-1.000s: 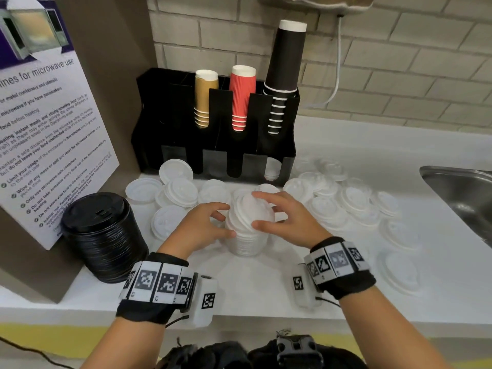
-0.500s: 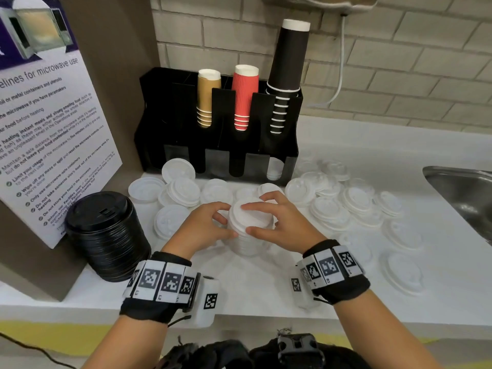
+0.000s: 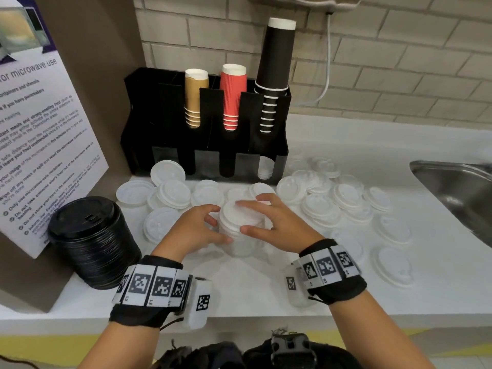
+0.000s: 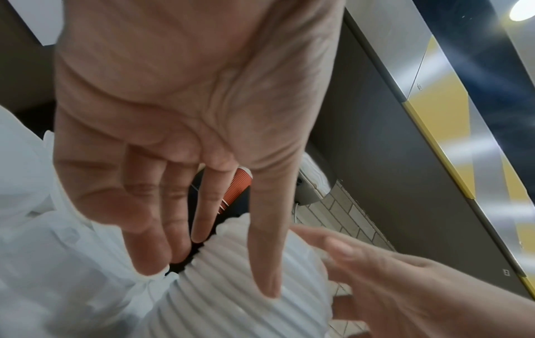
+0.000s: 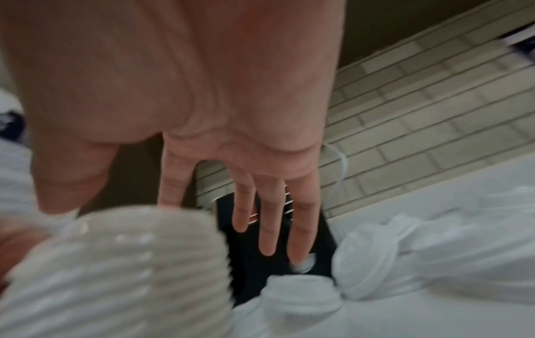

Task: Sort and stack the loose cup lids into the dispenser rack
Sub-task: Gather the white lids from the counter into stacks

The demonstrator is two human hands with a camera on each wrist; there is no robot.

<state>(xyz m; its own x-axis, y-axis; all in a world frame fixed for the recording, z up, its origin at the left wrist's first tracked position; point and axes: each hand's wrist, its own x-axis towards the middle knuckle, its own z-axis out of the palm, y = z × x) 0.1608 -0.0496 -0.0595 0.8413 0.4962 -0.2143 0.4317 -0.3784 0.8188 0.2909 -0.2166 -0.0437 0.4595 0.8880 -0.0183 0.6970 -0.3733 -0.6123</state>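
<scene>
The left hand (image 3: 191, 230) cups the white lid stack (image 3: 239, 227) on the counter (image 3: 253, 288) before the rack (image 3: 149, 123) while the right hand (image 3: 277, 227), fingers straight, only steadies its top, so lifting could buckle it.

**Both hands set against one lid stack, forearms angled inward**

The left forearm (image 3: 119, 347) enters from the lower left and the right forearm (image 3: 372, 336) from the lower right. Both are bare. Each wrist carries a black band faced with printed marker tiles: left wristband (image 3: 154, 288), right wristband (image 3: 330, 270). The left hand (image 3: 191, 230) has its palm turned inward, its thumb lies along the side of the lid stack (image 3: 237, 217), and its fingers bend round the upper edge. The right hand (image 3: 277, 225) is palm down, with the thumb against the near side and the index finger across the top. The right wrist view is blurred, but it shows the other three fingers (image 5: 267, 228) straight, spread and clear of the stack.
</scene>
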